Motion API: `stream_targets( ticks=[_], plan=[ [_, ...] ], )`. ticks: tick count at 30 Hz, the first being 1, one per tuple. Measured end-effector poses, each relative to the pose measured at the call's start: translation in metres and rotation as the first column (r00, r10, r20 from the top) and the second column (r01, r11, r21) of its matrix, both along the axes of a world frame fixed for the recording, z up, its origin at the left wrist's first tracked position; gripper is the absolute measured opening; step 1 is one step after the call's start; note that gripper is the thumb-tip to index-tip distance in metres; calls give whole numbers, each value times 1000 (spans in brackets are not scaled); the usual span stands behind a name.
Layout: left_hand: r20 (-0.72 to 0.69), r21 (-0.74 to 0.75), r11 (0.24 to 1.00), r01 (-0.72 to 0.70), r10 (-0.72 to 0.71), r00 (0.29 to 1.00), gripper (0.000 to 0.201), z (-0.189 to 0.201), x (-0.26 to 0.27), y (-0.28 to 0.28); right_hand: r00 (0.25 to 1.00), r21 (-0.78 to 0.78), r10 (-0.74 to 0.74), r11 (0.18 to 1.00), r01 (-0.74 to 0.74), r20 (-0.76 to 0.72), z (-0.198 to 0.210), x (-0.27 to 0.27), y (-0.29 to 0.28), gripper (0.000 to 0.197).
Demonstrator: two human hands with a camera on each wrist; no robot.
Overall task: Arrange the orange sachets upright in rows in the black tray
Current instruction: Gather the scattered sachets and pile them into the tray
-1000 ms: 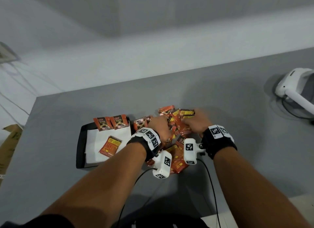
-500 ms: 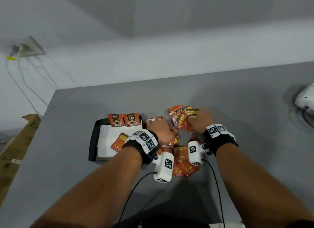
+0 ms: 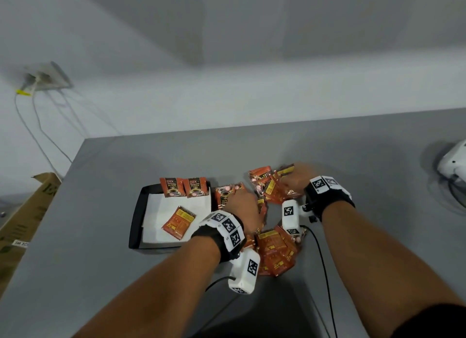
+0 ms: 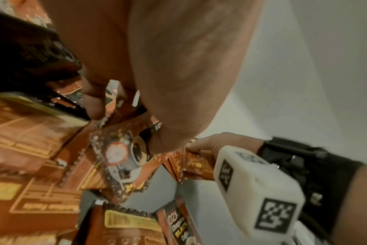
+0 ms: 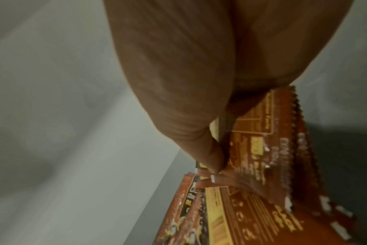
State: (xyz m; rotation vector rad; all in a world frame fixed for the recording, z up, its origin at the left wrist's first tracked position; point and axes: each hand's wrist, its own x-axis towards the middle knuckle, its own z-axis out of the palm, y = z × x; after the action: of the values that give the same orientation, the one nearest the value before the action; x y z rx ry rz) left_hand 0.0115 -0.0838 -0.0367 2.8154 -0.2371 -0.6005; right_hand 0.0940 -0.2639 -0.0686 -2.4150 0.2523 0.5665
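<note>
Orange sachets (image 3: 273, 249) lie in a loose heap on the grey tabletop (image 3: 353, 161), just right of the black tray (image 3: 136, 216), and both hands are down in that heap. The left hand (image 3: 240, 206) has its fingers curled round a sachet at the pile's tray side; the left wrist view shows a fingertip and thumb pinching foil. The right hand (image 3: 296, 180) grips a small bundle at the far end of the pile, thumb pressed against the packets in the right wrist view. In the tray, on its white liner (image 3: 156, 211), two sachets (image 3: 184, 187) stand against the back wall, and one sachet (image 3: 178, 222) lies flat near the middle. The step in hand looks like gathering more packets. To do it well, square the bundle so the printed fronts face one way and the serrated edges line up, then carry it over. Set each packet touching the standing pair so the row props itself; the slick foil may slide and topple if left unsupported. Stand the flat one up too.
</note>
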Motion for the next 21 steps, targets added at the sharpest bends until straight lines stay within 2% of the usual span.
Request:
stream_targets(
  ticks=[4, 7, 11, 14, 17, 19, 21],
  plan=[
    [-46, -287, 956, -64, 53, 998, 15, 12, 1, 14, 997, -133, 70, 989, -71, -16, -14, 1, 4, 19],
    [-19, -370, 924, -96, 96, 995, 13, 17, 4, 23, 998, -140, 59, 989, -56, 16, -16, -1, 5, 13],
    [-34, -376, 916, -141, 138, 990, 17, 21, 6, 28, 991, 17, -38, 999, 36, 127, -11, -10, -3, 11],
    [-31, -339, 930, -142, 140, 990, 20, 21, 6, 29, 984, 157, -125, 982, 105, 125, 4, -19, -9, 14],
    [-34, -287, 948, -138, 134, 990, 21, 24, 8, 26, 995, 106, 50, 993, -59, 87, 18, -27, 1, 20],
    [-29, -247, 962, -115, 112, 993, 15, 24, 10, 22, 988, 51, 133, 989, -137, 75, 20, -31, 11, 16],
    [-28, -216, 970, -109, 106, 994, 19, 22, 14, 20, 981, -32, 188, 982, -186, 58, 15, -33, 20, 14]
  ],
)
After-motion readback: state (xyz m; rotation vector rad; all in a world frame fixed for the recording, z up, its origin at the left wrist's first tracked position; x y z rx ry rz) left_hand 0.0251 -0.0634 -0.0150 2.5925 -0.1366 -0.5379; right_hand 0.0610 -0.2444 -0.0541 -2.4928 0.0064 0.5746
